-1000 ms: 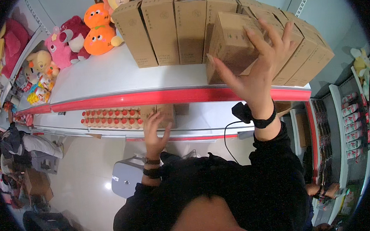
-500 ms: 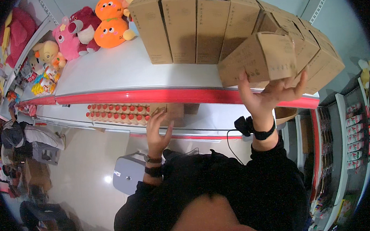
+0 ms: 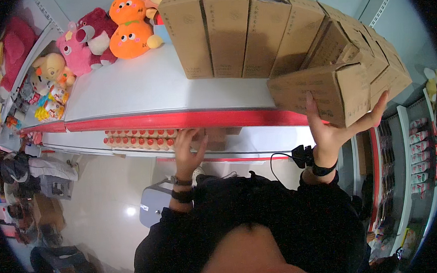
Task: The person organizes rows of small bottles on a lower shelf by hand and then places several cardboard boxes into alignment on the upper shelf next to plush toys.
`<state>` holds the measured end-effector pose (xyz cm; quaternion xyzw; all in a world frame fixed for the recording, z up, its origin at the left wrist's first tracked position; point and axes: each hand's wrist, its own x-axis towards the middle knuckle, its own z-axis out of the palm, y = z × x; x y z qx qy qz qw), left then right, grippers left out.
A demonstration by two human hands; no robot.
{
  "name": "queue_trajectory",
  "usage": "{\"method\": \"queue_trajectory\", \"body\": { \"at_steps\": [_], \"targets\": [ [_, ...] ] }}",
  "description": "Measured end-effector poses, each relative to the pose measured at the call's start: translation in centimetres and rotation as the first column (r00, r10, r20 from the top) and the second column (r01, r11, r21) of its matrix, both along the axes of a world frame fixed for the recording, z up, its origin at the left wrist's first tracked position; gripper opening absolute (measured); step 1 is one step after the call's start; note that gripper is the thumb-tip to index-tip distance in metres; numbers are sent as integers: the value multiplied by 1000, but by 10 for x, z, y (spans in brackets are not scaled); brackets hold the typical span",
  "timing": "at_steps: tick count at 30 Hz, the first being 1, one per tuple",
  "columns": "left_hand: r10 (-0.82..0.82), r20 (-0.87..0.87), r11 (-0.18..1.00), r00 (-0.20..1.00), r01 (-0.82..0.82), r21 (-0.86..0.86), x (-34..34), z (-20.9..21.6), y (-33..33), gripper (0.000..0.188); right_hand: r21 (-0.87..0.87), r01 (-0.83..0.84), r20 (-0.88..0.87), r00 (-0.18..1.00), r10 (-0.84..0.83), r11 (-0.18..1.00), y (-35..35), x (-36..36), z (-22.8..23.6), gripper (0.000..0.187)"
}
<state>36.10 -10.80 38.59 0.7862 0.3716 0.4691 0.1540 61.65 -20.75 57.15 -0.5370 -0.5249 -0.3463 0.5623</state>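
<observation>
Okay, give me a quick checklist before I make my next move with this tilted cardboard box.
1. Right hand on the tilted box: ok, thumb and fingers spread around its near end.
2. Firm grip: cannot tell, part of the contact is hidden.
3. Tilted box upright: not ok, it leans and overlaps the red shelf edge in this view.
4. Left-hand row of boxes standing: ok.
5. Plush toys apart from the tilted box: ok, far to its left.
6. Left hand touching anything: cannot tell.

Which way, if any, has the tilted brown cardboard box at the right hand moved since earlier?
Yes, outward from the shelf: the box now overlaps the long red shelf edging; a second ago it was behind it.
</observation>
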Motion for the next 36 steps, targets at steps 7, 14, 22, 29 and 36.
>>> {"method": "queue_trajectory", "body": {
  "at_steps": [7,14,22,29,36],
  "targets": [
    [-60,49,998,997,61,-23,3,-1,10,26,10,3,30,1000,-3,1000,-2,10,-4,107],
    [-15,-68,999,998,12,-50,11,-7,4,28,164,13,-110,994,5,986,-21,13,-12,94],
    [0,-43,1000,999,0,3,21,-10,-4,27,675,-623,-368,179,912,394,-81,32,-86,65],
    [10,37,997,999,-12,78,24,-14,-17,26,-384,-923,-694,280,664,-12,-69,20,-66,72],
    [45,2,997,999,-45,61,26,-11,-31,23,-688,-693,-464,648,604,214,-44,6,-136,83]
  ]
}}
